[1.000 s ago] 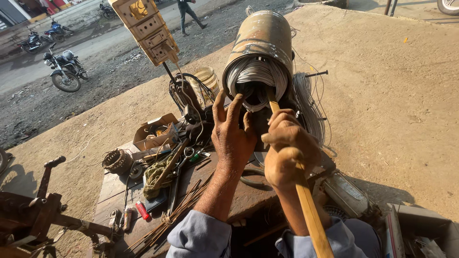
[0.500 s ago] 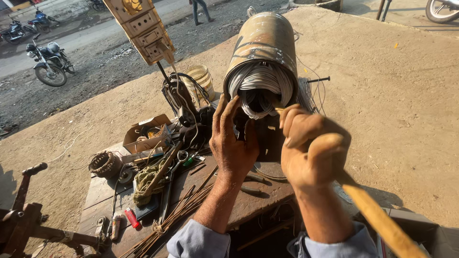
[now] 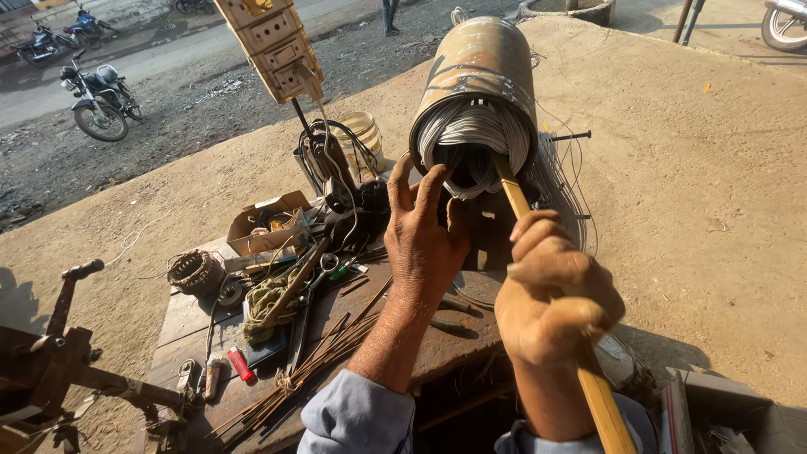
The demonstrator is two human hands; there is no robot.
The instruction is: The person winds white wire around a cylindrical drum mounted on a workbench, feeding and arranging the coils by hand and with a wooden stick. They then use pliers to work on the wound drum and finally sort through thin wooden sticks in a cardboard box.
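The stator, a rusty steel cylinder, lies on its side at the far end of the bench, open end toward the worker, white coils bulging from the bore. The left hand spreads open against the coil end just below the opening. The right hand is clenched on a wooden stick whose tip enters the bore. Step judged: packing the windings; the next move calls for firm, controlled pushes without nicking wire
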